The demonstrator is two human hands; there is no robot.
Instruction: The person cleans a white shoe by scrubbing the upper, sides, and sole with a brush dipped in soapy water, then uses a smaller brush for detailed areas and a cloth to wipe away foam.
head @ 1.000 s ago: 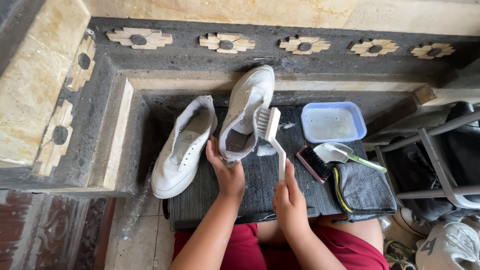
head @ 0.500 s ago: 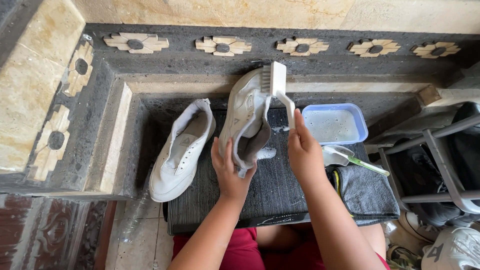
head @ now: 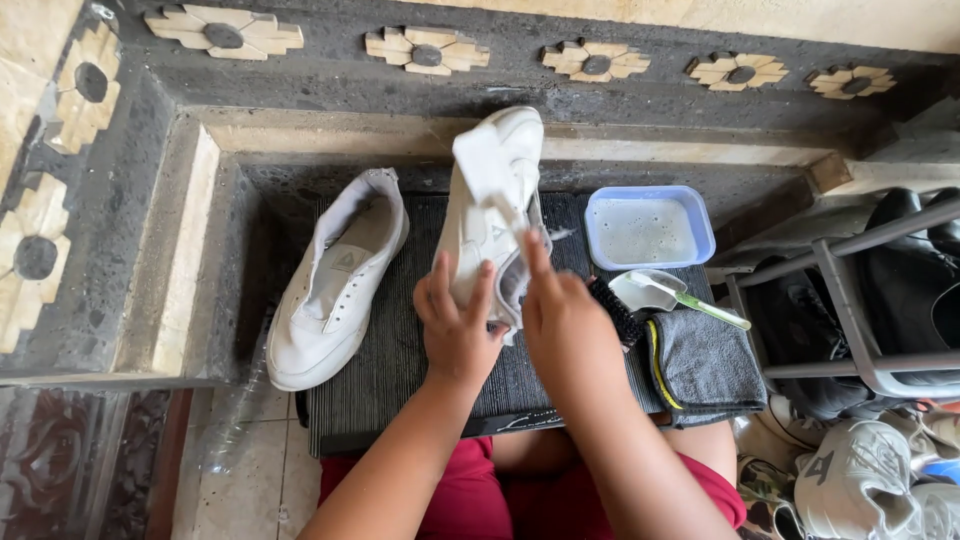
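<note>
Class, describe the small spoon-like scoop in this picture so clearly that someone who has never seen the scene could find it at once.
Start at the dark ribbed mat in front of the person, then look to its right side, just below the blue plastic tub of cloudy water. There lies the scoop, beside the folded grey cloth. It alone has a clear bowl and a thin green handle.

Home entryway: shoe rack (head: 850, 300), tiled step (head: 300, 130)

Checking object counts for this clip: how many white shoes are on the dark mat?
2. One white shoe lies on the mat's left edge, untouched. The other shoe is held up by the left hand, the right hand working a brush on it. More shoes sit off the mat, lower right.
</note>
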